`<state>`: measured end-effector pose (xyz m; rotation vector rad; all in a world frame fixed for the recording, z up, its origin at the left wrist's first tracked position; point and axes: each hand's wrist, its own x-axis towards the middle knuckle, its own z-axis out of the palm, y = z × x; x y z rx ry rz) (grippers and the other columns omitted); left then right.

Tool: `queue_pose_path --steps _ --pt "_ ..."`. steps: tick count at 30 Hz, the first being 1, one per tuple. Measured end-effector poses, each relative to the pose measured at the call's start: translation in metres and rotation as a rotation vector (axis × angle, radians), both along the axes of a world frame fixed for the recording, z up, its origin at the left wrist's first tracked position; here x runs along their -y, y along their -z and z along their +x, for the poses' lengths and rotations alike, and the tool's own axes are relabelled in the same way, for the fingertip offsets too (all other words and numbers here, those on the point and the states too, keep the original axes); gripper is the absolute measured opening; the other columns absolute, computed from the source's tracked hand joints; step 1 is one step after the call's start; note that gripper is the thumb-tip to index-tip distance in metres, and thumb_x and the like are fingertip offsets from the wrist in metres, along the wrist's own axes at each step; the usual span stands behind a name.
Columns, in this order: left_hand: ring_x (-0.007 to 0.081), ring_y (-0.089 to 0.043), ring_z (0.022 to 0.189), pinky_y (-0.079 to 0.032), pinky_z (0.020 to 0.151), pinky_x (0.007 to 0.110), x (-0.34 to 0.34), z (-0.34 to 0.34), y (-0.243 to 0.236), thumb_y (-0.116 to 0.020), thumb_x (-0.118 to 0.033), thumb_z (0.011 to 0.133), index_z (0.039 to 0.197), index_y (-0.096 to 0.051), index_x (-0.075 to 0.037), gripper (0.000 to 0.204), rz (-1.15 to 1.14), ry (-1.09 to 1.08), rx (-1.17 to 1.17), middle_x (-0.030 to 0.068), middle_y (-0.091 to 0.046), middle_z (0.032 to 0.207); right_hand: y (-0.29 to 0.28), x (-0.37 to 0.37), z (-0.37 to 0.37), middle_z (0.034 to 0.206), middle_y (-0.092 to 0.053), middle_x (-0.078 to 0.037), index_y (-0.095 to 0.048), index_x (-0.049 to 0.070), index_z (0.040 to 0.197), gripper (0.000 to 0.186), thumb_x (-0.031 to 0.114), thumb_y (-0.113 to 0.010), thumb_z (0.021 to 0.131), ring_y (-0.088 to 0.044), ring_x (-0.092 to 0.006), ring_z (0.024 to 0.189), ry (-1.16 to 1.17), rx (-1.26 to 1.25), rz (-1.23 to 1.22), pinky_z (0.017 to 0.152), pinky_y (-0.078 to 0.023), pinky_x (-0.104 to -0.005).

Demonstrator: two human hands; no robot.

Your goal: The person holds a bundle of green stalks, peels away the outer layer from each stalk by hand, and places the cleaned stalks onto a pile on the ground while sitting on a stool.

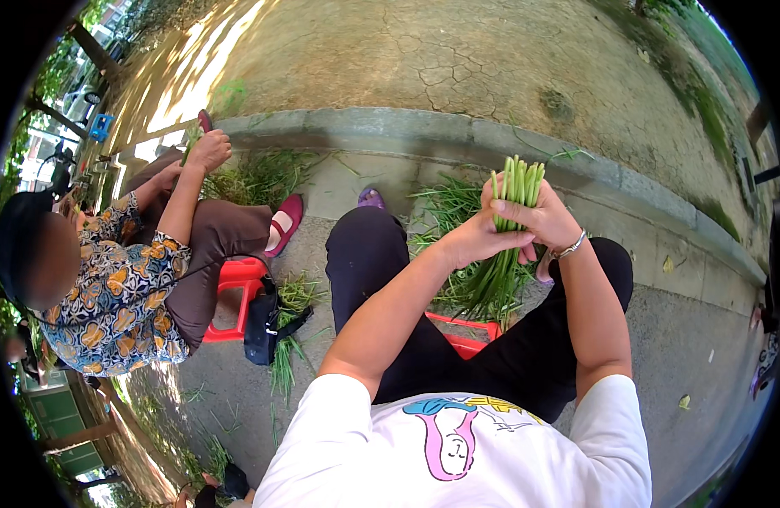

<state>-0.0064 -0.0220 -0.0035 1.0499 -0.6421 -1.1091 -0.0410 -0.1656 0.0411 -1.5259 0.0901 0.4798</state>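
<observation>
I hold a bundle of long green stalks [519, 182] upright in front of me, pale cut ends at the top and darker leaves hanging below. My left hand [481, 233] is closed on the bundle from the left, and my right hand [544, 222], with a bracelet at the wrist, grips it from the right; some fingers are hidden behind the stalks. Loose greens [445, 203] lie on the paving beneath and behind the bundle. A red plastic stool [458, 326] shows between my legs.
At left another person [119, 296] in a patterned shirt holds greens, seated by a red stool [229, 326] and black bag [267, 326]. Greens [254, 178] lie near their feet. A concrete curb [390, 127] borders dry cracked soil [458, 59].
</observation>
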Motion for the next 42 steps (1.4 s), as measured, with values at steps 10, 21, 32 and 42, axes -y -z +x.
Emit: queue_pose_path --steps 10,21,32,42 --pt "0.0132 -0.056 0.062 -0.043 0.048 0.024 -0.004 -0.001 0.001 -0.052 -0.011 0.086 0.095 -0.052 0.002 0.015 0.002 0.118 -0.249 0.0071 -0.053 0.080 0.001 -0.006 -0.001 0.104 -0.055 -0.011 -0.048 0.001 0.114 0.035 0.011 -0.058 0.082 -0.058 -0.0172 0.082 0.309 0.431 0.408 0.072 -0.049 -0.0302" --pt "0.0196 -0.058 0.067 -0.049 0.062 0.031 -0.011 0.002 -0.003 -0.054 -0.014 0.086 0.089 -0.052 -0.005 0.010 -0.137 -0.076 -0.399 0.0097 -0.059 0.077 0.004 -0.009 -0.011 0.116 -0.050 -0.016 -0.016 0.003 0.137 0.078 0.059 -0.033 0.086 -0.056 -0.0170 0.091 0.266 0.268 0.445 0.081 -0.046 -0.0297" --pt "0.0250 -0.054 0.099 -0.042 0.094 0.049 -0.035 0.046 -0.012 -0.057 -0.015 0.085 0.098 -0.053 -0.007 0.016 -0.270 -0.714 -0.601 0.0113 -0.056 0.105 0.007 -0.008 -0.026 0.096 -0.059 -0.014 -0.033 0.004 0.129 0.057 0.044 -0.043 0.089 -0.061 -0.0192 0.081 -0.092 -0.089 0.229 0.069 -0.050 -0.0292" --pt "0.0248 -0.059 0.091 -0.033 0.090 0.067 -0.069 0.072 -0.009 -0.053 -0.021 0.086 0.086 -0.052 -0.012 0.009 -0.591 -0.820 -0.889 0.0040 -0.060 0.091 -0.002 0.028 -0.032 0.091 -0.060 -0.011 -0.051 -0.003 0.109 0.061 0.053 -0.040 0.087 -0.058 -0.0140 0.065 0.145 -0.156 0.021 0.054 -0.049 -0.0262"
